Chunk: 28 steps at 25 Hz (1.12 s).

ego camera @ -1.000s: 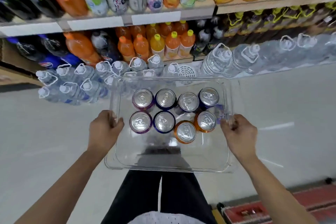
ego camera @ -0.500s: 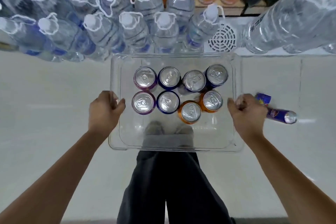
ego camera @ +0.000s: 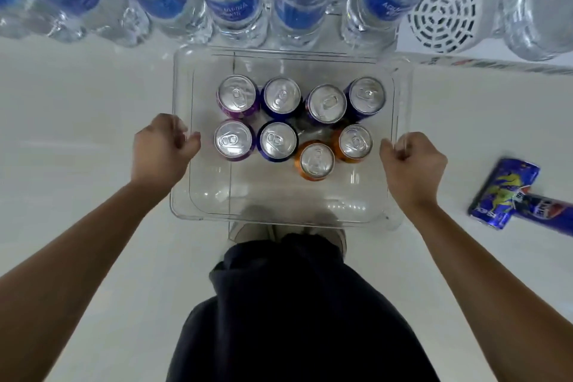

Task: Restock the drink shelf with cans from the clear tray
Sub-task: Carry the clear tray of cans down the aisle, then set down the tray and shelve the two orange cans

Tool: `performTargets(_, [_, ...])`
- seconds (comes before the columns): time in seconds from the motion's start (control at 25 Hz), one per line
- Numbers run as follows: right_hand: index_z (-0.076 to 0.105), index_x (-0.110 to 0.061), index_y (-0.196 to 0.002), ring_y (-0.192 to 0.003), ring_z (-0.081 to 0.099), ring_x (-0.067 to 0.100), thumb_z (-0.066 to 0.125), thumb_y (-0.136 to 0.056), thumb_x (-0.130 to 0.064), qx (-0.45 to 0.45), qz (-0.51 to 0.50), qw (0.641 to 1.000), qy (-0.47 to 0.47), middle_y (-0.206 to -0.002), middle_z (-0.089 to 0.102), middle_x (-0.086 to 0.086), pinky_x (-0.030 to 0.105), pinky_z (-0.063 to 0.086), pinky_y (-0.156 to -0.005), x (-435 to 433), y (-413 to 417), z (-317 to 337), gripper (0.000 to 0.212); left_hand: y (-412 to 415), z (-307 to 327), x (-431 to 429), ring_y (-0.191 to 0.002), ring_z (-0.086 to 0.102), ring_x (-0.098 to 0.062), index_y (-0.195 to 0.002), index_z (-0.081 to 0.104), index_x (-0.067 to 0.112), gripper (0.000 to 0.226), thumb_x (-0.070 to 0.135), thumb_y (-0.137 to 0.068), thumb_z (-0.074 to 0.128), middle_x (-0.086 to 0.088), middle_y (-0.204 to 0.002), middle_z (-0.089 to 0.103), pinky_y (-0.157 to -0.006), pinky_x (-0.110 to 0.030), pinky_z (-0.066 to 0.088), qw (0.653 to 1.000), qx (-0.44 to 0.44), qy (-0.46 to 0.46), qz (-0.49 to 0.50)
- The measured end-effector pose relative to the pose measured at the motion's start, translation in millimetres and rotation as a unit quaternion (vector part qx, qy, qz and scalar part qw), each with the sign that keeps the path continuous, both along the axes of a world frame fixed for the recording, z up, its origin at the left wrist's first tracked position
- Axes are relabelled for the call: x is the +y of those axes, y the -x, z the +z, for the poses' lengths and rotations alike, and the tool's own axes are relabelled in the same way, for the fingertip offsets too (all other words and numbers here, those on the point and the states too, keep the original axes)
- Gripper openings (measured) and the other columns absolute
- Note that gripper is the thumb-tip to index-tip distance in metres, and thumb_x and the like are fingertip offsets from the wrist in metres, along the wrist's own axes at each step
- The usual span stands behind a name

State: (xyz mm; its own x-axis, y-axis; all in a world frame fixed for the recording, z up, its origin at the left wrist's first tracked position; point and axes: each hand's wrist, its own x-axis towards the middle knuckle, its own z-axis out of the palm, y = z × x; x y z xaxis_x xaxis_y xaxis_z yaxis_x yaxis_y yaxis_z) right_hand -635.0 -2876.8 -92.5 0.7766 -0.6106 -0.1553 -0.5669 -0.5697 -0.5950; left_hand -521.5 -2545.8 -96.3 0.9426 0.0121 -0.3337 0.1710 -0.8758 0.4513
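Right now the clear tray is sitting low over the pale floor, its long axis running away from the person toward the water bottles just beyond its far rim. Eight cans are standing upright in its far half, tops up. The left hand and right hand are each curling closed over a side wall. Seemingly the tray is being set down; next, one hand must free itself and lift a can.

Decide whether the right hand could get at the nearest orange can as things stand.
Probably yes: the right hand grips the tray rim beside the orange can; nothing covers it, but the hand must let go first.
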Motion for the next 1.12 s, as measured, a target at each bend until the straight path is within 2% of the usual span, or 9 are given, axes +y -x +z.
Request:
performTargets(0.24, [0.044,-0.010,-0.063,-0.042,0.040,0.007,0.065,-0.079,-0.011,-0.008,-0.011,1.000,0.015,-0.048,0.036,-0.010,0.005,0.033,-0.049,-2,-12,-18,0.026,-10,-31,-4,-0.062,0.053,-0.027,-0.086,0.051,0.008,0.019,0.018,-0.084,0.067,-0.005,-0.065,0.055,-0.065,-0.027,0.034,1.000,-0.006,0.023,0.003])
performTargets(0.4, [0.044,-0.005,-0.070,-0.049,0.045,0.027,0.064,-0.083,-0.016,0.038,-0.002,0.999,0.009,-0.051,0.038,-0.004,0.029,0.041,-0.052,-3,-15,-17,0.026,-18,-32,-5,-0.064,0.055,-0.029,-0.088,0.048,0.012,0.021,0.022,-0.086,0.067,-0.003,-0.066,0.053,-0.065,-0.029,0.035,0.999,0.018,0.031,0.000])
performTargets(0.56, [0.046,-0.006,-0.109,-0.079,0.054,0.025,0.071,-0.079,-0.023,0.082,0.036,0.995,-0.038,-0.091,0.053,0.009,0.039,0.051,-0.071,-4,-15,10,0.042,-11,-5,-17,-0.096,0.057,-0.038,-0.110,0.049,0.002,0.032,0.020,-0.087,0.062,-0.016,-0.098,0.061,-0.076,-0.039,0.041,1.000,0.019,-0.014,0.002])
performTargets(0.64, [0.043,-0.005,-0.123,-0.103,0.049,0.028,0.074,-0.074,-0.021,0.070,0.115,0.990,0.032,-0.116,0.051,0.017,0.037,0.043,-0.088,-4,-15,26,0.061,1,20,-35,-0.109,0.054,-0.035,-0.115,0.053,0.008,0.034,0.015,-0.082,0.062,-0.015,-0.116,0.061,-0.087,-0.042,0.039,0.995,-0.090,-0.043,-0.031])
performTargets(0.72, [0.047,-0.005,-0.122,-0.111,0.046,0.034,0.075,-0.069,-0.022,0.089,0.220,0.962,0.135,-0.121,0.053,0.019,0.043,0.035,-0.095,1,-19,36,0.063,15,37,-67,-0.106,0.059,-0.033,-0.107,0.064,0.010,0.032,0.010,-0.075,0.066,-0.013,-0.117,0.063,-0.089,-0.044,0.041,0.983,-0.146,0.028,-0.111])
performTargets(0.8, [0.049,-0.007,-0.121,-0.113,0.047,0.034,0.076,-0.066,-0.028,0.139,0.287,0.926,0.200,-0.120,0.055,0.015,0.046,0.026,-0.099,10,-24,35,0.065,31,38,-105,-0.105,0.061,-0.033,-0.104,0.069,0.009,0.039,0.015,-0.066,0.073,-0.011,-0.114,0.065,-0.092,-0.045,0.041,0.972,-0.104,0.069,-0.201])
performTargets(0.88, [0.048,-0.008,-0.120,-0.117,0.041,0.032,0.078,-0.063,-0.033,0.188,0.298,0.908,0.226,-0.120,0.054,0.011,0.049,0.018,-0.103,19,-30,27,0.069,40,28,-136,-0.115,0.055,-0.028,-0.111,0.065,0.013,0.056,0.029,-0.058,0.077,-0.005,-0.117,0.063,-0.101,-0.042,0.030,0.971,-0.045,0.023,-0.234])
performTargets(1.04, [0.050,-0.009,-0.115,-0.124,0.031,0.027,0.083,-0.058,-0.029,0.206,0.274,0.907,0.243,-0.119,0.057,0.006,0.058,0.009,-0.107,23,-34,-1,0.069,46,-11,-156,-0.128,0.035,-0.025,-0.122,0.054,0.015,0.086,0.047,-0.047,0.079,-0.002,-0.124,0.058,-0.111,-0.049,0.002,0.951,-0.024,-0.090,-0.294])
performTargets(1.12, [0.050,-0.011,-0.113,-0.125,0.031,0.024,0.084,-0.056,-0.024,0.187,0.262,0.909,0.264,-0.109,0.063,0.004,0.057,0.010,-0.107,24,-34,-14,0.068,46,-25,-155,-0.128,0.039,-0.029,-0.116,0.057,0.013,0.077,0.049,-0.051,0.077,-0.003,-0.117,0.062,-0.110,-0.050,0.004,0.944,-0.051,-0.103,-0.308])
